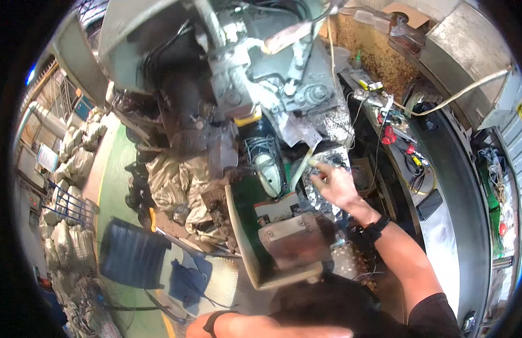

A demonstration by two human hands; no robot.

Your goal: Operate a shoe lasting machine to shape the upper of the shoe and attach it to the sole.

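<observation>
My right hand (335,187), with a black watch on its wrist, reaches up to the machine. Its index finger and thumb are apart, with nothing visible between them; the fingertip is at or close beside a pale slim strip (302,169), contact unclear. Just left of the strip, a dark lace-up shoe (266,169) with a pale toe points toward me beneath the machine head (247,84). Below the shoe is a green-lined bin (234,225) with a brown flap (292,239) at its near side. My left hand (312,332) lies across the lower edge, blurred, its fingers not distinguishable.
A bench with a red-handled tool (389,137), cables and a dark phone-like slab (430,204) runs along the right, beside a dark conveyor belt (469,225). At left are a blue chair (131,253) and tan sacks (171,177). More sacks (63,231) line the green floor.
</observation>
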